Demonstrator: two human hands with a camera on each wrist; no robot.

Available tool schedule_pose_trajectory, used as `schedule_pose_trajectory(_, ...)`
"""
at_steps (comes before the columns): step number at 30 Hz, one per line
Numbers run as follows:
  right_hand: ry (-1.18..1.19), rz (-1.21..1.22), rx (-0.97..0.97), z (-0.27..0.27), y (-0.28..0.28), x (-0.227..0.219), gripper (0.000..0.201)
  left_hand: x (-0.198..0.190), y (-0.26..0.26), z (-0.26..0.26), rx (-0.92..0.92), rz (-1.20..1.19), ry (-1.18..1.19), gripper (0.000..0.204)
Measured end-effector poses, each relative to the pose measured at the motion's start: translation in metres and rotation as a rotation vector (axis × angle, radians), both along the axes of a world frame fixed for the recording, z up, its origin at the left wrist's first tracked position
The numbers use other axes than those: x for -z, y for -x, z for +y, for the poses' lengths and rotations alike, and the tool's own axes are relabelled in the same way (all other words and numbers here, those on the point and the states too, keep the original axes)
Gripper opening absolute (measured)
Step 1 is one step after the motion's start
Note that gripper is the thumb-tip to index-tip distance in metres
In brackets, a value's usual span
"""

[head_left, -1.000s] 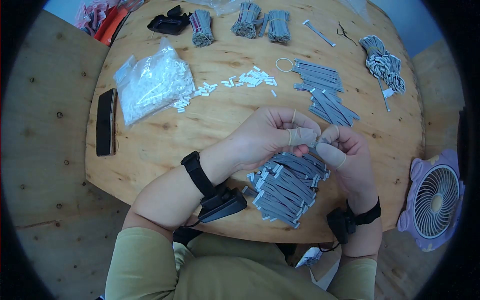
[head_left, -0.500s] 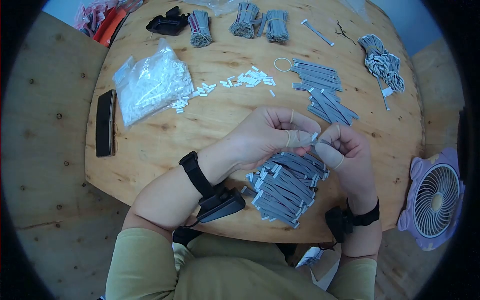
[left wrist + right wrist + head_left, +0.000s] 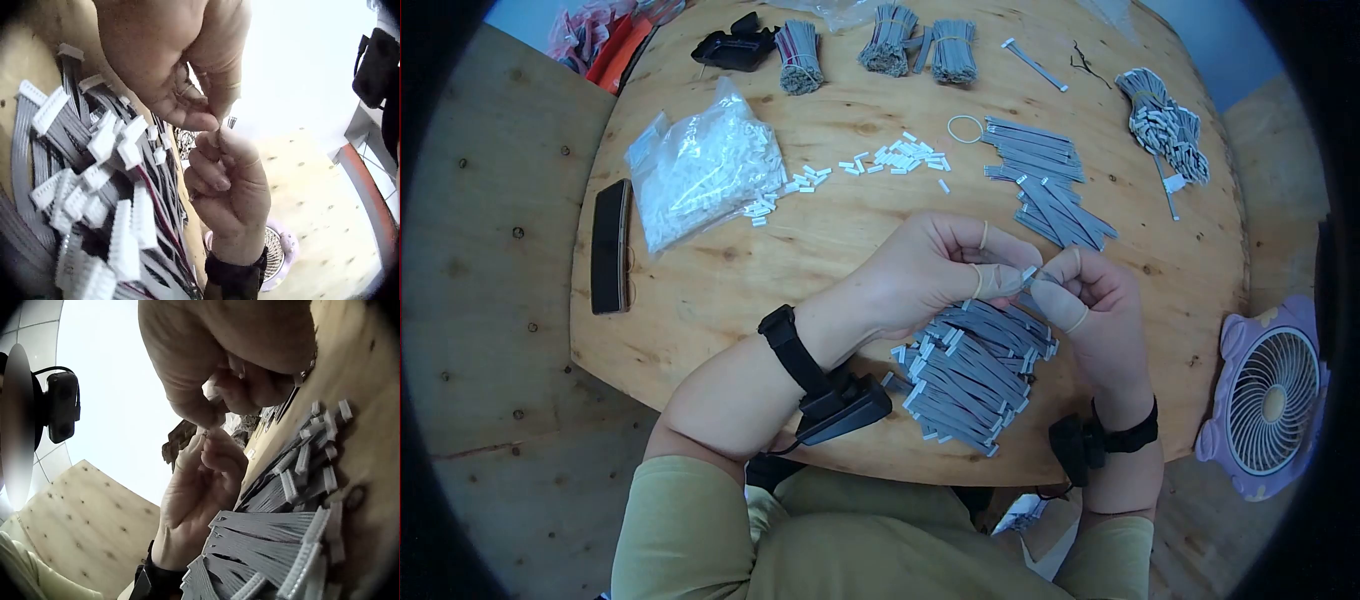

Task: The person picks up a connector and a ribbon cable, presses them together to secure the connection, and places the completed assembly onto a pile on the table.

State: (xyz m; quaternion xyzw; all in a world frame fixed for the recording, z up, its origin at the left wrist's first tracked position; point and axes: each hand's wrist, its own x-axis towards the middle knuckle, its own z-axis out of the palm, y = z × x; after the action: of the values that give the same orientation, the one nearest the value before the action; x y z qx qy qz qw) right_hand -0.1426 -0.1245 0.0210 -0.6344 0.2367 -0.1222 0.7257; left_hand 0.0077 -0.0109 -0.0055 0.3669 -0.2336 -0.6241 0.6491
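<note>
Between the two hands, just above the near pile of ribbon cables (image 3: 975,375), a small grey cable end with a white connector (image 3: 1030,275) is pinched. It is held at the fingertips of the left hand (image 3: 935,270), whose thumb and forefinger are curled onto it, and it is met from the right by the thumb and forefinger of the right hand (image 3: 1090,300), also curled and pinching. From the left wrist view the two pairs of fingertips (image 3: 209,122) are seen touching at one spot, the piece between them almost hidden. Rubber finger cots are worn on several fingers.

Directly beneath the hands the near pile is spread on the worktop (image 3: 730,290), reaching close to its near edge. Farther off and to the right a second pile of grey cables (image 3: 1045,185) is laid, with a rubber band (image 3: 968,128) just beside it. Loose white connectors (image 3: 900,158) are scattered at the middle, and a clear bag of connectors (image 3: 700,170) lies to the left. Bundled cables (image 3: 890,40) are set along the far edge, another bundle (image 3: 1168,125) at the far right. Bare wood is left between the bag and the left forearm. A purple fan (image 3: 1268,400) stands beyond the right edge.
</note>
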Motion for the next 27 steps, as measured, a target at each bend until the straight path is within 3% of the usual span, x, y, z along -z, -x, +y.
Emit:
schedule_pose_trajectory(17,-0.099,-0.050,0.017,0.0079,-0.0065,-0.0045,0.004,-0.0053,0.0013,-0.0001,-0.043,-0.152,-0.015,0.021)
schedule_pose_trajectory(27,0.014,0.027,-0.006,0.0051,-0.0036,0.0000,0.005,-0.0037,0.0017,0.0016,-0.043,-0.192,-0.037,0.020)
